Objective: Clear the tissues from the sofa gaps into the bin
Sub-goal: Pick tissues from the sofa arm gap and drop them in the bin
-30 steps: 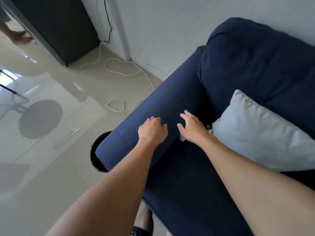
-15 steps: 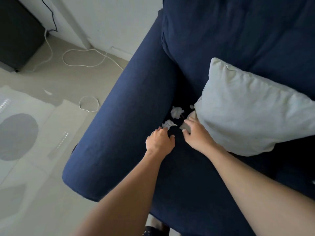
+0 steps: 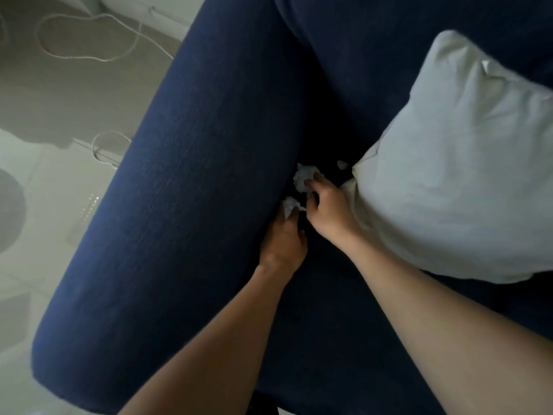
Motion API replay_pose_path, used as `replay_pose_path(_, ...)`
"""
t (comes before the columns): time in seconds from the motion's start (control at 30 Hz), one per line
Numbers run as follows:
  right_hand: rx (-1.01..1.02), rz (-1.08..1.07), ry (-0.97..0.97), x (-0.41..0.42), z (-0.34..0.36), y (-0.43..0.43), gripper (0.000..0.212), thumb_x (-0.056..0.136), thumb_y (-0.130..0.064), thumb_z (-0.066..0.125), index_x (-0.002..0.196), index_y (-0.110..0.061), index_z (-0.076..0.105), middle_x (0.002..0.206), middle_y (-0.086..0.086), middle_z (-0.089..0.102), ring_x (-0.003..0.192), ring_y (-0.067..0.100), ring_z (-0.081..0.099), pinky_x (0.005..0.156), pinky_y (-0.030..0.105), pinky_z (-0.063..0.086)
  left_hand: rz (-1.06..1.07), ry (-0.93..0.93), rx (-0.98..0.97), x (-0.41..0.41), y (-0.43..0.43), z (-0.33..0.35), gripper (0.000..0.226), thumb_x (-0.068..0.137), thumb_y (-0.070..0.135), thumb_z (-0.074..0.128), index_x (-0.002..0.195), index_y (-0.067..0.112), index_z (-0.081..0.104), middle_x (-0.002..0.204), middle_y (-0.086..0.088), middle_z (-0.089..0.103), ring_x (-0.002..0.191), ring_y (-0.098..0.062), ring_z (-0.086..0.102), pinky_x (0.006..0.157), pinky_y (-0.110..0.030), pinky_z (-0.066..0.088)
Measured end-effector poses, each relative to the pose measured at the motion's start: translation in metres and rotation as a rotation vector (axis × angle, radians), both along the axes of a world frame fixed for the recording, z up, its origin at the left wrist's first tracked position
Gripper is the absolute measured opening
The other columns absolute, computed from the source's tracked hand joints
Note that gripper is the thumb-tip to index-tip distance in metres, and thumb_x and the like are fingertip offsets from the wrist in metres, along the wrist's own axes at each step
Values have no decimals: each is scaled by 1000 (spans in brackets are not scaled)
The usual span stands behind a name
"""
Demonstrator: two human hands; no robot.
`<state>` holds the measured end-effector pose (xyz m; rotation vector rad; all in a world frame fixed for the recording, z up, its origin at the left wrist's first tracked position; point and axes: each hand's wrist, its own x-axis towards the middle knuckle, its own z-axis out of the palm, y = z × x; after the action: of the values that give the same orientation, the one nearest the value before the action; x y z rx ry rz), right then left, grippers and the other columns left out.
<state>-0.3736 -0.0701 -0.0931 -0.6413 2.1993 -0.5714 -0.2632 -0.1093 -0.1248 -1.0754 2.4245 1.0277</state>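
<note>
Crumpled white tissues lie in the gap between the dark blue sofa armrest [image 3: 185,181] and the seat cushion. My left hand [image 3: 284,238] pinches the near tissue [image 3: 289,205] with its fingertips. My right hand [image 3: 324,205] reaches further in, its fingers closing on the larger far tissue [image 3: 302,176]. A small third scrap [image 3: 342,164] shows beside the pillow corner. The bin is out of sight.
A pale grey pillow [image 3: 454,163] leans on the seat right of the gap, touching my right wrist. A white cable [image 3: 89,37] loops over the tiled floor [image 3: 45,205] left of the armrest.
The view has swung down and closer to the gap. Both hands moved from the armrest into the gap, and the fingers have come onto the tissues.
</note>
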Motion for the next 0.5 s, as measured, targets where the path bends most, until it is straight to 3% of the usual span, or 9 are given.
replay_pose_path(0.13, 36, 65, -66, -14, -16, -16, 44, 94, -1, 46, 138, -2, 46, 153, 11, 32, 139, 23, 34, 103, 8, 22, 17, -6, 46, -2, -2, -15, 57, 96, 19, 50, 150, 18, 32, 159, -6, 21, 146, -22, 25, 120, -35, 27)
replay_pose_path(0.17, 38, 73, -81, -16, -20, -20, 47, 94, -3, 47, 141, -4, 42, 152, 11, 31, 140, 24, 33, 108, 11, 22, 30, -16, 60, -2, -2, -18, 57, 97, 20, 48, 151, 18, 30, 161, -6, 18, 147, -21, 23, 121, -32, 22)
replay_pose_path(0.27, 91, 77, -144, -19, -30, -27, 60, 96, -10, 45, 150, -9, 21, 159, 13, 18, 147, 28, 18, 122, 39, 19, 45, -47, 75, -3, -2, -25, 59, 100, 23, 44, 154, 14, 23, 162, -7, 12, 148, -22, 19, 122, -29, 18)
replay_pose_path(0.33, 146, 91, -154, -20, -36, -29, 62, 95, -11, 44, 151, -8, 17, 160, 12, 14, 148, 27, 16, 123, 38, 16, 37, -52, 70, -4, -2, -30, 60, 100, 24, 44, 154, 13, 20, 162, -7, 14, 148, -22, 19, 122, -34, 21)
replay_pose_path(0.4, 182, 115, -150, -20, -41, -27, 58, 94, -8, 44, 148, -4, 24, 158, 12, 22, 145, 26, 23, 119, 31, 19, 32, -55, 66, -5, -2, -33, 61, 100, 24, 44, 154, 11, 21, 161, -7, 18, 147, -23, 23, 120, -37, 25)
replay_pose_path(0.5, 126, 72, -219, -18, -41, -26, 60, 94, -1, 45, 150, -7, 23, 152, 8, 37, 142, 21, 34, 117, 26, 24, 51, -59, 66, -6, -1, -32, 59, 100, 23, 45, 153, 9, 24, 157, -8, 28, 141, -22, 34, 118, -30, 29)
